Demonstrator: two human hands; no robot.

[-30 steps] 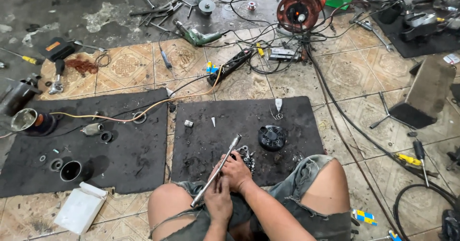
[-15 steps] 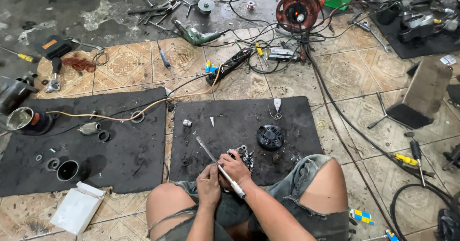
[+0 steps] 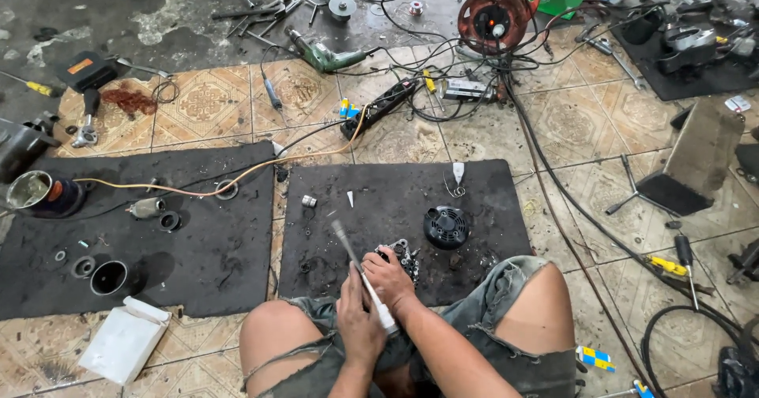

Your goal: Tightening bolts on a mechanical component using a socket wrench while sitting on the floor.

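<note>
Seated on the tiled floor, a person works a small metal part between the knees.

The left hand (image 3: 360, 323) is closed around the white handle of a long screwdriver (image 3: 356, 267), its shaft angled up and away over the dark rubber mat (image 3: 490, 200). The right hand (image 3: 389, 278) curls over the small metal part (image 3: 405, 254) at the mat's near edge, likely to steady it against the tool. A black ribbed fan cover (image 3: 446, 226) lies just beside. On the left mat, an open metal cup (image 3: 28, 190) and a black ring-shaped cap (image 3: 108, 276) stand well apart; what they hold cannot be told.

Matt black rubber mat (image 3: 379, 208), gritty
</note>
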